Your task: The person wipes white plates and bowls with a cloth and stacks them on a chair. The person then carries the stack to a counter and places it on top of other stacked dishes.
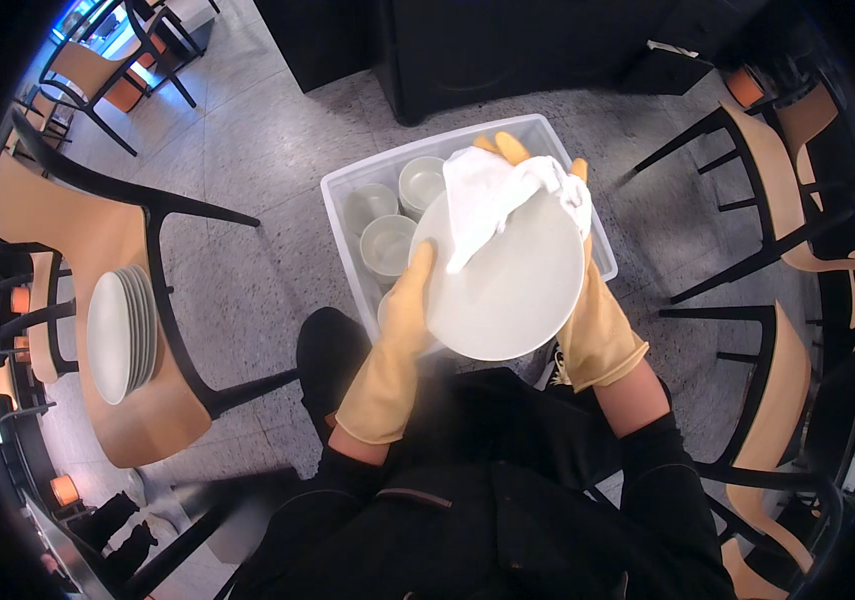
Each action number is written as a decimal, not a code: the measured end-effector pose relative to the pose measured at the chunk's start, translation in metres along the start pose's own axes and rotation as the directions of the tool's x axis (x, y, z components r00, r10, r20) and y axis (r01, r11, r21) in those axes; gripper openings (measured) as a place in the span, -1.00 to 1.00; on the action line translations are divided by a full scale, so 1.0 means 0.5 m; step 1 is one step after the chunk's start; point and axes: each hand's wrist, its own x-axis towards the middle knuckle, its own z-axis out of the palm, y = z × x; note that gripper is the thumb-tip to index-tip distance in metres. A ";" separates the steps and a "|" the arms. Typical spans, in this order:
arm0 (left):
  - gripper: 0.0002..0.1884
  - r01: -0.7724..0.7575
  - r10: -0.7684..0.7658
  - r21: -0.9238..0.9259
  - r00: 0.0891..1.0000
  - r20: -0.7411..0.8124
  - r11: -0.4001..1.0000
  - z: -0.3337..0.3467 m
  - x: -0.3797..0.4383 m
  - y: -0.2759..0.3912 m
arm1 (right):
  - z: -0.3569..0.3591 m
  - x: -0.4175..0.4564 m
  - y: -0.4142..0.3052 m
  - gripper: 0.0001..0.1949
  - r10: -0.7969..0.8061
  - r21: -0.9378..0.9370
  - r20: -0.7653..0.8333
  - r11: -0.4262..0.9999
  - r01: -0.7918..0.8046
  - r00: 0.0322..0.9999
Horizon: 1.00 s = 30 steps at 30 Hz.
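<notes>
A round white plate [510,292] is held up over a white plastic bin [615,259]. My left hand [402,315], in a yellow rubber glove, grips the plate's left rim with the thumb on its face. My right hand [596,315], gloved likewise, is at the plate's right edge and has a white cloth [487,195] draped over the upper part of the plate; its fingertips show past the cloth. Inside the bin, left of the plate, stand several white bowls [388,244], some stacked. The plate hides the bin's right part.
To the left, a stack of plates [123,334] stands on a wooden chair seat [149,442]. More chairs [769,382] are at the right and upper left [86,67]. A black cabinet [517,52] stands beyond the bin. At the lower left, part of another person's dark legs [116,525] shows.
</notes>
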 end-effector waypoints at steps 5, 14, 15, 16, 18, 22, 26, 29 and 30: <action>-0.23 -0.214 0.294 0.391 0.943 -0.155 0.895 0.036 -0.009 -0.011 | 0.030 -0.027 0.053 -0.49 0.078 0.103 -0.014 0.992 -0.077 0.997; -0.32 -0.131 0.679 0.791 0.607 -0.413 0.598 0.014 -0.069 0.121 | 0.051 -0.032 0.066 -0.57 -0.032 -0.666 0.274 0.714 0.214 0.961; -0.33 -0.141 0.728 0.814 0.550 -0.409 0.564 -0.002 -0.083 0.141 | 0.049 -0.030 0.065 -0.58 -0.022 -0.617 0.237 0.769 0.168 0.971; -0.34 -0.167 0.795 0.849 0.477 -0.375 0.501 -0.020 -0.100 0.158 | 0.044 -0.026 0.055 -0.57 0.177 -0.379 0.091 0.916 -0.130 0.980; -0.37 -0.264 0.907 0.897 0.333 -0.259 0.354 -0.063 -0.142 0.196 | 0.030 -0.012 0.028 -0.48 0.513 0.276 -0.041 0.831 -0.484 0.858; -0.35 -0.482 0.973 0.864 -0.089 -0.214 0.146 -0.143 -0.272 0.314 | -0.001 0.002 -0.025 -0.48 0.296 -0.015 0.023 0.955 -0.296 0.955; -0.36 -0.786 0.911 0.552 0.033 -0.411 0.277 -0.190 -0.480 0.412 | -0.061 0.005 -0.051 -0.53 0.154 -0.136 -0.143 0.975 -0.173 0.978; -0.36 -0.634 0.870 0.670 0.009 -0.493 0.386 -0.246 -0.568 0.479 | -0.122 0.016 -0.038 -0.55 -0.044 -0.487 -0.060 0.873 0.009 0.997; -0.36 -0.584 0.855 0.692 0.004 -0.519 0.424 -0.267 -0.586 0.493 | -0.140 0.017 -0.033 -0.54 -0.059 -0.574 -0.055 0.818 0.017 0.997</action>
